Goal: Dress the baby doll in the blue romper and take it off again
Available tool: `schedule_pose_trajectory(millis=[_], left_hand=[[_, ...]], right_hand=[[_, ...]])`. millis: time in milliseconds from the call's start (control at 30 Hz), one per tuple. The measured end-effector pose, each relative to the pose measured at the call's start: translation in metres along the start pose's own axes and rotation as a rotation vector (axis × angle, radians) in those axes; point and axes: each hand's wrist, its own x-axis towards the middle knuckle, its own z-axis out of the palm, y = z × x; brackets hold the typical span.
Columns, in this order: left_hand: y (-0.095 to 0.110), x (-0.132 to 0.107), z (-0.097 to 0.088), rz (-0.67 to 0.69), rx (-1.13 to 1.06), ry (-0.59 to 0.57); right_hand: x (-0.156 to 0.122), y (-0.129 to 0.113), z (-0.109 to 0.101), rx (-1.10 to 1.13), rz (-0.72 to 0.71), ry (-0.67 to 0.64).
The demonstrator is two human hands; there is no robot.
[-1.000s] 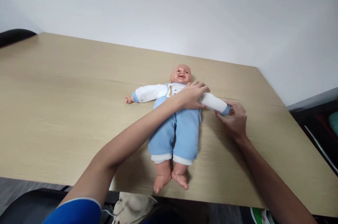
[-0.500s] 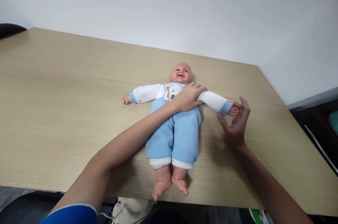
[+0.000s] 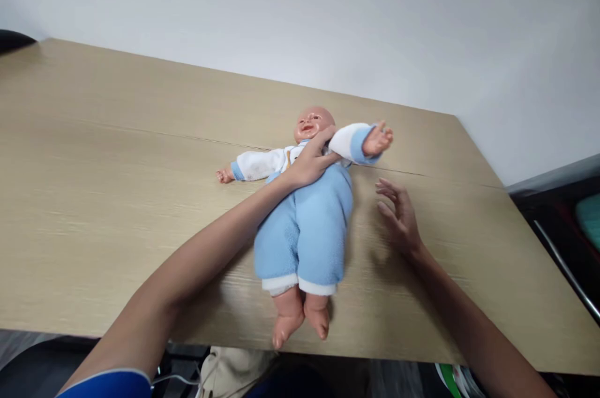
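Observation:
A baby doll [image 3: 321,226] in a white top and fleecy light-blue trousers lies on its back on the wooden table [image 3: 117,210]. Its head is toward the wall and its bare feet are near the front edge. My left hand [image 3: 312,162] is closed around the doll's upper chest and shoulder, on the right side. The doll's sleeved arm [image 3: 356,142] on that side sticks up and outward; its other arm [image 3: 255,165] lies out to the left. My right hand [image 3: 398,215] hovers beside the doll, below the raised arm, fingers apart and touching nothing.
A pale wall [image 3: 300,17] stands behind the table. Black chair parts [image 3: 42,367] show at the lower left, beside a beige cloth item [image 3: 234,370] under the front edge. Dark furniture with a metal bar [image 3: 565,267] is at the right.
My right hand has let go of the doll's cuffed hand and drawn back left. The doll's arm has swung upward, its body has tilted slightly left, and my left hand shifted left with it.

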Motion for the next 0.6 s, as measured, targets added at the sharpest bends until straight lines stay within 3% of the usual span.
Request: schedule_pose_trajectory(millis=[133,333,533,600], left_hand=[[-0.006,-0.003,-0.014,-0.088,-0.166,0.14],[-0.004,-0.012,-0.024,-0.228,-0.395,0.291],[0.004,-0.011,-0.046,-0.255,-0.362,0.387],[0.01,-0.013,-0.057,-0.274,-0.244,0.34]], right_hand=[[0.003,-0.015,0.021,0.094,0.029,-0.127],[0.031,-0.049,0.096,0.387,0.075,-0.249],[0.067,-0.082,0.164,0.598,0.137,-0.135],[0.073,-0.089,0.177,0.691,0.14,-0.12]])
